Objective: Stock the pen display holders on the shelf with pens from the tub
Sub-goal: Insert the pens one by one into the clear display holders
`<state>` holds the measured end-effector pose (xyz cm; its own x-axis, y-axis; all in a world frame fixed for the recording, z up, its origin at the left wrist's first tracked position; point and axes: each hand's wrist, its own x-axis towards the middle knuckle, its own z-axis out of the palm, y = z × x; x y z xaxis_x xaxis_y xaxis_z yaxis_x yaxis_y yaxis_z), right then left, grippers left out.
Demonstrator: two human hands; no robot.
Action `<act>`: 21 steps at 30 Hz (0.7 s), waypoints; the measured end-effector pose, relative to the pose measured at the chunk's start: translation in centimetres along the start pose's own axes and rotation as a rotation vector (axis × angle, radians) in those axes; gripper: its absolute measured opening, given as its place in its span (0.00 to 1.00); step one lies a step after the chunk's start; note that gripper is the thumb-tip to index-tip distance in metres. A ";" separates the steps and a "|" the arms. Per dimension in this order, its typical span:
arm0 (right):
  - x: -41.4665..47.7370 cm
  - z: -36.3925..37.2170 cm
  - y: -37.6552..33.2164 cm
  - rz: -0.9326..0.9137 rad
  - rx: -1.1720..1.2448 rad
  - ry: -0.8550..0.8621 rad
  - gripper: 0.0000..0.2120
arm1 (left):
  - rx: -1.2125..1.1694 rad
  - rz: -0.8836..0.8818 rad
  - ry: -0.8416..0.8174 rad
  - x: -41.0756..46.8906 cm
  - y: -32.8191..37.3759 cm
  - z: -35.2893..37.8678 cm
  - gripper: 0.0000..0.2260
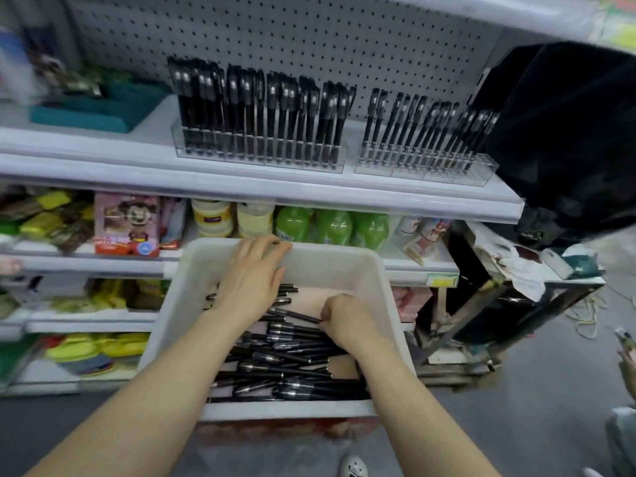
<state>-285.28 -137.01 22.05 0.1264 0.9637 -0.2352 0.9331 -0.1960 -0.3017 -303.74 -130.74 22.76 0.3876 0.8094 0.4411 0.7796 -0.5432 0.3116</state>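
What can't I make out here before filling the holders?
Head view only.
- Right hand: how many pens it pinches; hidden under the hand itself.
- Right holder: rightmost pens, lost against the black cloth.
- Goods at top left: blurred.
- Tub: pens under the left hand.

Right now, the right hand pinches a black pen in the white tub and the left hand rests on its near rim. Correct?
No. The head view shows the left hand on the far rim of the tub, not the near one. The right hand does pinch a black pen in it.
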 end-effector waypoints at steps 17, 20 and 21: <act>-0.8 -4.3 0.3 -0.102 0.256 0.114 0.09 | -0.066 -0.031 -0.022 0.0 0.7 -0.3 0.16; -1.1 -7.3 0.7 -0.110 0.289 0.249 0.10 | -0.034 0.080 -0.037 0.7 1.4 -0.6 0.19; -1.1 -8.1 1.0 -0.110 0.312 0.284 0.10 | -0.011 0.125 -0.028 1.0 1.6 -0.6 0.18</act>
<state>-281.72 -136.77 29.46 0.1603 0.9850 0.0638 0.8049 -0.0930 -0.5861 -302.37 -130.92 24.21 0.4951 0.7412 0.4533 0.7193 -0.6424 0.2646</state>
